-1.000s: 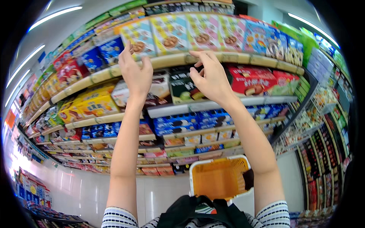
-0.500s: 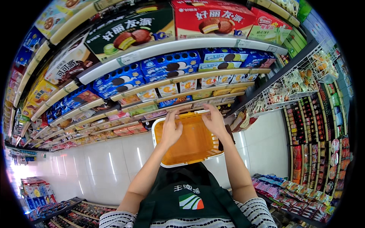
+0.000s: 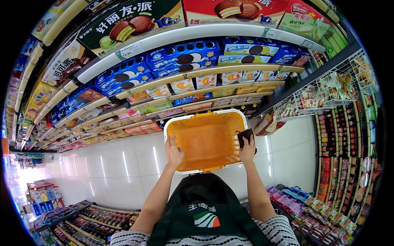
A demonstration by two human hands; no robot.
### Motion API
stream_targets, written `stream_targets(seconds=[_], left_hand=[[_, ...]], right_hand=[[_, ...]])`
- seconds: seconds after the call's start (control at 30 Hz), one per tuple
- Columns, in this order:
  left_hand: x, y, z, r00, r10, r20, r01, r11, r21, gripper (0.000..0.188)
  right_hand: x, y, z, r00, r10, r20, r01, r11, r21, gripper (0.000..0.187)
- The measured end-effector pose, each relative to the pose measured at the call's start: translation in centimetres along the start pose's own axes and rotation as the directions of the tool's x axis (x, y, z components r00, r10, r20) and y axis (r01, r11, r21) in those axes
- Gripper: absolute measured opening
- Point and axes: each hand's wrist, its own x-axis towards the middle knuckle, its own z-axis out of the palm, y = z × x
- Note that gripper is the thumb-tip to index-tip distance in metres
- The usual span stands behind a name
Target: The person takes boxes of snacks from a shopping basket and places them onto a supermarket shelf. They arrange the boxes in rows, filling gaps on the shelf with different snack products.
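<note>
A yellow plastic shopping basket (image 3: 204,139) with a white rim and slotted walls sits in front of my body, with nothing visible inside it. My left hand (image 3: 174,153) is closed on its left rim, thumb over the inner side. On the opposite side my right hand (image 3: 247,151) grips the basket's right edge. Under those fingers shows a dark brown flat piece (image 3: 246,138); I cannot tell whether it belongs to the basket.
Ahead runs a long shelf with blue cookie boxes (image 3: 182,57), a dark green cake box (image 3: 131,25) and a red one (image 3: 234,10). Wire baskets of packets (image 3: 324,92) hang at the right. Behind me at right stands a low display of colourful bags (image 3: 312,207). The floor (image 3: 123,164) is glossy white tile.
Both hands have moved from the basket's far side back toward me, to its left and right edges, and have closed there. The shelf looks a little nearer.
</note>
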Motion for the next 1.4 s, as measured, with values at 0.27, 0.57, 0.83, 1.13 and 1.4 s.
stream_targets(seconds=[0.27,0.57,0.83,1.13,1.4], left_hand=[[-1.2,-3.3,1.8,1.0,-0.011,0.012,0.009,0.992,0.123,0.067],[-1.1,-2.7,-0.3,0.896,-0.316,0.313,0.348,0.936,-0.053,0.069],[-1.8,-4.7,3.2,0.928,-0.322,0.187,0.297,0.943,0.149,0.07],[-0.7,-3.1,4.7,0.891,-0.322,0.321,0.292,0.946,0.14,0.07],[0.0,-0.1,6.6,0.878,-0.199,0.435,0.2,0.979,0.044,0.066]], right_hand=[[0.8,1.4,-0.3,0.997,-0.064,0.038,0.059,0.993,0.105,0.055],[2.0,3.5,-0.2,0.987,-0.045,0.157,0.035,0.997,0.068,0.057],[1.7,4.1,-1.1,0.984,-0.096,0.151,0.09,0.995,0.046,0.058],[2.6,6.1,-2.3,0.994,-0.086,0.068,0.086,0.996,-0.005,0.058],[4.8,8.5,-4.2,0.999,0.022,0.048,-0.022,1.0,-0.012,0.059]])
